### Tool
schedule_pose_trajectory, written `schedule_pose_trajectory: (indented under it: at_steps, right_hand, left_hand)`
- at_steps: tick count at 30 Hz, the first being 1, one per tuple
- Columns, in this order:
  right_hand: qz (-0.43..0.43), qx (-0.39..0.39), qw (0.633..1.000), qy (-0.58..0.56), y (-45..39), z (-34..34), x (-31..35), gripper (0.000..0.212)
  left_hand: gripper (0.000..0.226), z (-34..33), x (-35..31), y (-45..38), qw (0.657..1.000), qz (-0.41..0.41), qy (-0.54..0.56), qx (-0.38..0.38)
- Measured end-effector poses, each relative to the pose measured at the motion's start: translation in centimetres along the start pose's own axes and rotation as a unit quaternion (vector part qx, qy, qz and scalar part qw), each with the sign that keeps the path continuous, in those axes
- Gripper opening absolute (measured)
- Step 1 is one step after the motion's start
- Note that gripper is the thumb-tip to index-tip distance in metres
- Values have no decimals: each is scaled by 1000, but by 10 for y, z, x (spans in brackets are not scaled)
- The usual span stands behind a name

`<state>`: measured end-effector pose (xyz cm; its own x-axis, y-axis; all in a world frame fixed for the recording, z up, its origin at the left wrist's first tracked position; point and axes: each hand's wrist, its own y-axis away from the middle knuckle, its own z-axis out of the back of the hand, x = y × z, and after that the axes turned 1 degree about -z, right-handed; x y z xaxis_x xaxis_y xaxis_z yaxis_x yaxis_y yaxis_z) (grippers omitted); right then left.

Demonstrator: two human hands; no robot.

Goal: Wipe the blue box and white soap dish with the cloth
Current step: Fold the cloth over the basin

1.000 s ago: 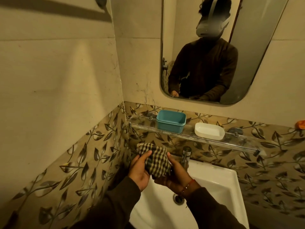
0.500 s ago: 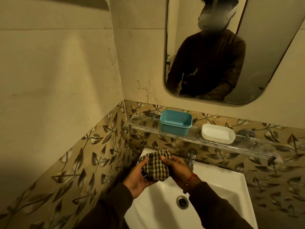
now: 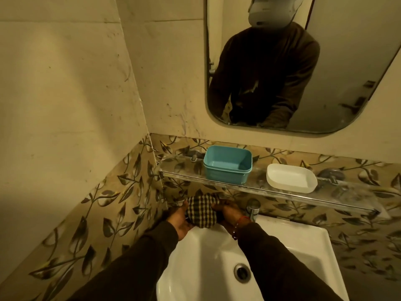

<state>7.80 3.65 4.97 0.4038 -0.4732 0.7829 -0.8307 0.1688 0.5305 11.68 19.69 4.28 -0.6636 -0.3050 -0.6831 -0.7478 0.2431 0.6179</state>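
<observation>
— Does any writing show on the blue box (image 3: 227, 165), the white soap dish (image 3: 291, 178) or the checked cloth (image 3: 201, 210)?
— None that can be read. No label, brand, number or sign shows anywhere in the view.

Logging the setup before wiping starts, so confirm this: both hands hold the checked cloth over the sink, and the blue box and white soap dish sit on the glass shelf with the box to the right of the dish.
One detail is wrong. The head view shows the blue box to the left of the white soap dish on the glass shelf. The rest holds: left hand and right hand hold the checked cloth over the sink.
</observation>
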Motion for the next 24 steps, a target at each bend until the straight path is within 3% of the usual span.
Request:
schedule_pose_trajectory:
  at_steps: [13, 16, 21, 24]
  right_hand:
    - [-21, -86, 996, 12, -47, 4, -23, 35]
    - [-11, -86, 996, 16, -57, 4, -27, 42]
    - [39, -69, 996, 47, -73, -4, -28, 37]
    - [53, -81, 987, 128, -86, 0, -36, 33]
  left_hand:
    - [43, 12, 10, -41, 999, -12, -32, 11]
    - [42, 14, 10, -46, 998, -29, -46, 10]
    - [43, 19, 9, -70, 994, -71, -78, 14]
    - [49, 32, 17, -99, 972, -140, -180, -54]
